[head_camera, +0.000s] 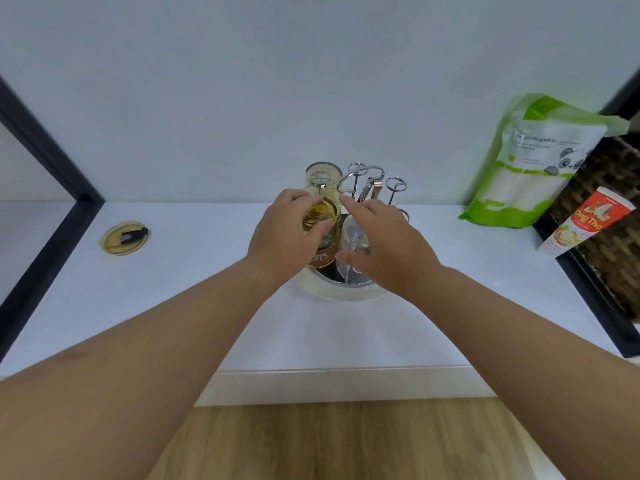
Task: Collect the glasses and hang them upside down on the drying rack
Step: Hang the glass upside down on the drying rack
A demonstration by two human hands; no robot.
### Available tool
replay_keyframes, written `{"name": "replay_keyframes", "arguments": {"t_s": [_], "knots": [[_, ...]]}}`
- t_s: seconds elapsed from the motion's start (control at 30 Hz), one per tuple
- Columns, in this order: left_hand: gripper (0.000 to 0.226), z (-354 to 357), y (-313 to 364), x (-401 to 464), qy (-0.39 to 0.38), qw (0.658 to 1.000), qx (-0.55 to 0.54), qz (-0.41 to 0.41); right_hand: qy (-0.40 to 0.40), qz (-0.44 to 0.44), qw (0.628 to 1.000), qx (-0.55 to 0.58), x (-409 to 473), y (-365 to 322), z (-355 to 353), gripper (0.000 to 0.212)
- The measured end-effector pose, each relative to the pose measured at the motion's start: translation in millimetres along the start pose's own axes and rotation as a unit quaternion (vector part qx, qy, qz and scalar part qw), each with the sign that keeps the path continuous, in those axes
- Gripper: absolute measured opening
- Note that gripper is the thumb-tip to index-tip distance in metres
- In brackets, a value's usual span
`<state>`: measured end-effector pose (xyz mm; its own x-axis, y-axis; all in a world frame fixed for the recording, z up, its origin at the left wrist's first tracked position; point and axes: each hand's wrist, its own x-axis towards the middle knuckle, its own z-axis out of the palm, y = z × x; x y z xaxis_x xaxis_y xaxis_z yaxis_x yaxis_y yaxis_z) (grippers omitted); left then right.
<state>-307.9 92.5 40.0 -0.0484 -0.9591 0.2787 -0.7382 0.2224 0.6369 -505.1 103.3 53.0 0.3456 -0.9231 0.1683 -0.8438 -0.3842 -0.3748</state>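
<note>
A round drying rack (346, 295) with chrome looped prongs (396, 184) stands at the middle of the white counter. A yellow-tinted glass (322, 178) hangs upside down on a back-left prong. My left hand (287, 233) grips a second yellowish glass (320, 216), upside down over the front-left side of the rack. A clear glass (353, 251) sits upside down on a front prong. My right hand (384, 247) hovers over it with fingers spread, and I cannot tell whether they touch it.
A round amber lid (124, 238) with a black tab lies on the counter (207, 306) at the left. A green-and-white pouch (533, 161) leans on the wall at the right, beside a red-and-white tube (585, 220) and a wicker basket (609, 237).
</note>
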Motion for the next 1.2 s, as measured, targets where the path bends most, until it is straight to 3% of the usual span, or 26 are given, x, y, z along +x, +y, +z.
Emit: {"name": "replay_keyframes", "arguments": {"t_s": [0.63, 0.77, 0.87, 1.03, 1.2], "knots": [[0.051, 0, 4, -6, 0.004, 1.000, 0.002, 0.005, 0.007, -0.005, 0.998, -0.055, 2, 8, 8, 0.094], [0.059, -4, 4, -3, 0.000, 0.999, -0.048, -0.002, 0.010, 0.008, 0.999, -0.039, -2, 8, 1, 0.096], [0.049, -9, 3, 6, 0.002, 0.994, -0.103, -0.032, 0.009, 0.017, 1.000, -0.024, -7, 10, -3, 0.091], [0.040, -21, 6, 27, -0.010, 0.999, -0.043, -0.003, -0.001, 0.022, 1.000, -0.005, -14, 17, -8, 0.082], [0.045, -27, 10, 53, -0.097, 0.995, 0.015, -0.007, -0.020, 0.032, 0.999, 0.022, -14, 27, -16, 0.090]]}}
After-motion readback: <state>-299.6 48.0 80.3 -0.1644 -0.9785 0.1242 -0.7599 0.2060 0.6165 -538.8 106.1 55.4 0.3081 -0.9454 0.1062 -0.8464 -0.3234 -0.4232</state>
